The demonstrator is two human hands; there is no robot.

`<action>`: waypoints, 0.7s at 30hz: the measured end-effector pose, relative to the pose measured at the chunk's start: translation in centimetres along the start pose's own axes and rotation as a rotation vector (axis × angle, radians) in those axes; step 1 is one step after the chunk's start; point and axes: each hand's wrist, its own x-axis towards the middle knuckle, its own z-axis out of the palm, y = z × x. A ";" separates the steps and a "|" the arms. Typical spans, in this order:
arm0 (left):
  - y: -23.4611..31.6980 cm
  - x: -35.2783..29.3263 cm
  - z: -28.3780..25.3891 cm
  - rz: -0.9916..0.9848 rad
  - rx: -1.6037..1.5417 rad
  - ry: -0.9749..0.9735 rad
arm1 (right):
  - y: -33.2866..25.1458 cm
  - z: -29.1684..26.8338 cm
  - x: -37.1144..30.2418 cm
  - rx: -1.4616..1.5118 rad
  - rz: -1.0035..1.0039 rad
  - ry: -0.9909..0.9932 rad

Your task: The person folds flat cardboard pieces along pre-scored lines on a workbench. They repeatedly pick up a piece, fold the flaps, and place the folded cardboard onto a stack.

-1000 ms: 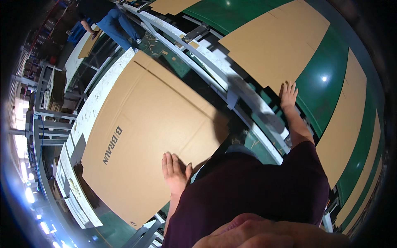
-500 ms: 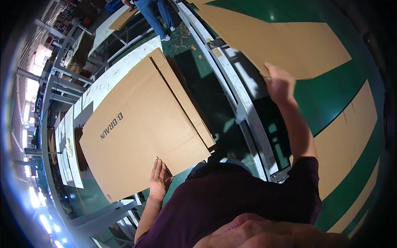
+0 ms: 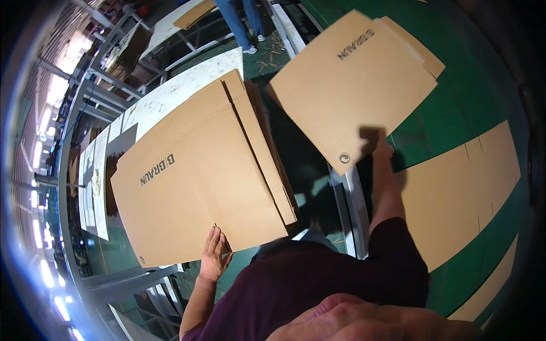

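Observation:
A flat, folded brown cardboard box [image 3: 193, 193] with dark print lies on top of a stack on the white table to the left. My left hand [image 3: 214, 254] rests on its near edge, fingers stretched flat on the cardboard, thumb by the rim. To the right, a second folded cardboard box [image 3: 347, 91] is raised and tilted above the green surface and metal rail. My right hand [image 3: 383, 150] grips its near right edge and casts a shadow on the board. Part of the right hand's fingers is hidden or blurred.
More flat cardboard sheets [image 3: 460, 199] lie on the green conveyor belt [image 3: 421, 133] at right. A metal rail [image 3: 354, 210] runs beside it. Past the white table [image 3: 170, 94] stand another person's legs [image 3: 238, 23], near scraps on the floor.
My right hand has moved down and slightly left with the cardboard, which has swung left and now shows a folded, printed face. My left hand stays on the stack.

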 end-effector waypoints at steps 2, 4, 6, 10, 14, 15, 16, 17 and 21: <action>0.6 -0.4 0.2 -0.039 -0.006 -0.001 | -5.4 4.0 -4.7 0.579 0.541 0.003; 0.6 -0.3 -0.2 -0.055 -0.015 -0.021 | -5.0 7.1 -2.5 0.781 0.632 -0.232; 0.6 -0.4 -0.4 -0.079 -0.002 -0.045 | -7.9 8.0 -0.2 0.952 0.588 -0.412; 1.0 -1.0 0.0 -0.077 0.062 -0.074 | -17.2 4.1 4.8 0.909 0.094 -0.616; 0.4 -0.5 -0.5 0.005 0.099 -0.017 | -26.3 -3.4 9.4 1.042 0.202 -0.786; 0.0 -0.1 -0.8 0.041 0.086 0.018 | -27.7 -5.3 10.8 1.052 0.260 -0.875; 0.0 -0.4 -0.6 0.049 0.094 0.058 | -29.0 -7.0 9.1 1.108 0.265 -0.956; -0.1 -0.6 -0.4 0.067 0.103 0.093 | -30.5 -8.3 5.6 1.192 0.283 -1.046; -0.9 -1.6 0.5 0.101 0.023 0.168 | -31.0 -12.0 -13.6 1.231 0.122 -1.085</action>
